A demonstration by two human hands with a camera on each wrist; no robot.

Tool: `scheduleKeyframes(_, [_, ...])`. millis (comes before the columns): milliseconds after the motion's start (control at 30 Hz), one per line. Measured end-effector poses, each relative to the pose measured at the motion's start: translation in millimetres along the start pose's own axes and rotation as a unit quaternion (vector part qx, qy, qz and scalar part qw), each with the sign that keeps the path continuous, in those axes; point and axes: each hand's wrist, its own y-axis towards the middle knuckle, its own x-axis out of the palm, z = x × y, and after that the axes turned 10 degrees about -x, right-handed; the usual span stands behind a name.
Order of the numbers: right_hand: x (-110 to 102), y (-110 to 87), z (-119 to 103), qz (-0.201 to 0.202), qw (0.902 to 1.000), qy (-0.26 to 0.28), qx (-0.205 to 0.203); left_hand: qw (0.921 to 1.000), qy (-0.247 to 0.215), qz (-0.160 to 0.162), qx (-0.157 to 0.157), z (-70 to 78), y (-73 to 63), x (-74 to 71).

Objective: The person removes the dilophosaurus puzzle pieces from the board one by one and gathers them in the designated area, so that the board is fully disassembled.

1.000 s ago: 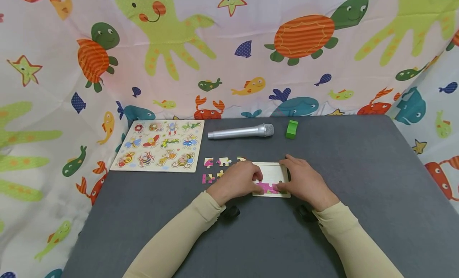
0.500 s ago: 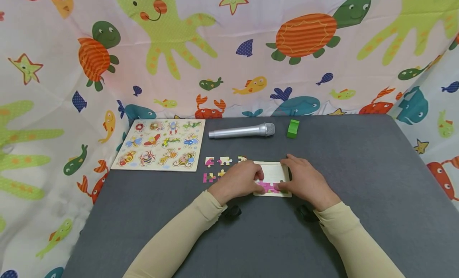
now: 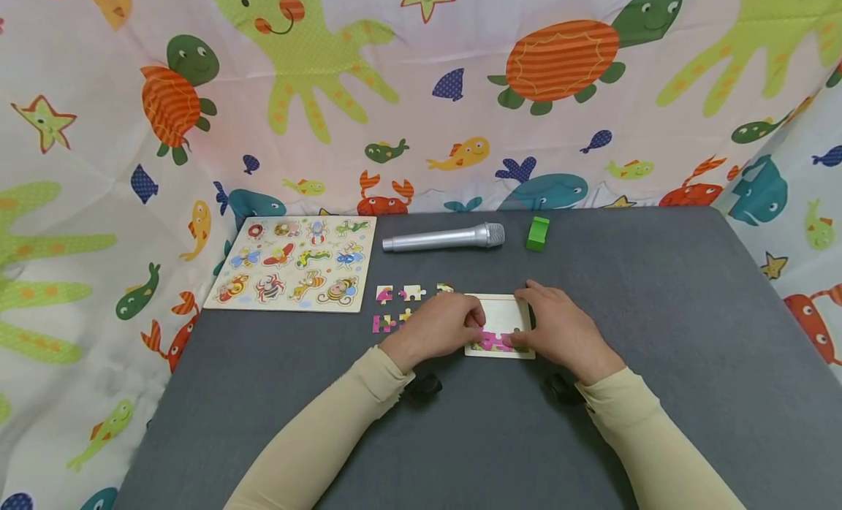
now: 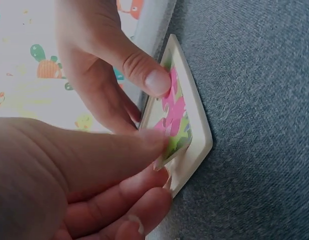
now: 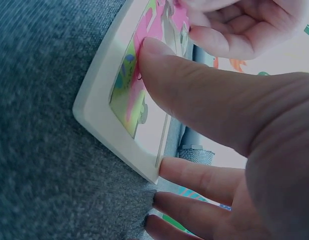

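A small wooden puzzle tray [image 3: 505, 314] lies on the dark grey table, with pink and green jigsaw pieces [image 3: 493, 342] along its near side. My left hand [image 3: 434, 324] pinches a puzzle piece [image 4: 178, 145] at the tray's left end. This piece tilts up from the tray floor in the left wrist view, with the thumb on its face and fingertips at its edge. From the other side, my right hand [image 3: 571, 336] presses its thumb on the pink pieces. Its fairly straight index finger touches the tray's outer edge in the right wrist view.
Several loose jigsaw pieces [image 3: 412, 294] lie left of the tray, partly hidden by my left hand. Behind stand out a silver microphone [image 3: 434, 240], a green block [image 3: 537, 234] and a wooden insect puzzle board [image 3: 292, 265]. A patterned cloth [image 3: 421, 93] hangs behind the table.
My left index finger and thumb shift slightly at the tray's left end. The right hand keeps its place; the whole head view moves a little.
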Motion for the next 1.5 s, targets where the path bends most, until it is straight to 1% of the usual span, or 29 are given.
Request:
scheduleKeyframes(133, [-1.0,0.2,-1.9,0.000,1.0000,-0.001,0.001,0.9997,-0.023,-0.005,0.003,-2.2,-0.5,-3.0])
scheduleKeyframes(433, [-1.9,2.1,-4.4,-0.006,0.9999,-0.007,0.005,0.9995,-0.031,-0.009,0.004,-6.9,-0.3,-5.0])
scheduleKeyframes(733, [-2.2,3.7,-5.8,-0.009,0.9999,-0.009,0.002,0.9981,-0.061,-0.007,0.008,-9.8,-0.7,-7.3])
scheduleKeyframes(933, [-0.5,4.3,-6.2,-0.009,0.9999,-0.008,-0.003,0.9963,-0.085,0.000,0.006,-17.0,-4.6,-11.2])
scheduleKeyframes(1067, [0.5,4.7,-6.3,-0.012,0.9999,-0.004,-0.006,0.9950,-0.099,0.011,-0.003,-27.3,-14.5,-20.1])
scheduleKeyframes(1200, [1.0,3.0,-5.2,-0.014,0.9999,-0.002,0.000,0.9938,-0.110,0.018,-0.008,-42.1,-29.3,-29.8])
scheduleKeyframes(1300, [0.9,1.1,-3.8,-0.012,0.9999,-0.004,0.003,0.9937,-0.110,0.020,-0.012,-57.9,-41.3,-34.9])
scheduleKeyframes(1500, [-0.5,0.1,-3.4,-0.013,0.9999,-0.008,-0.001,0.9920,-0.114,0.022,-0.050,-97.1,-71.9,-46.3])
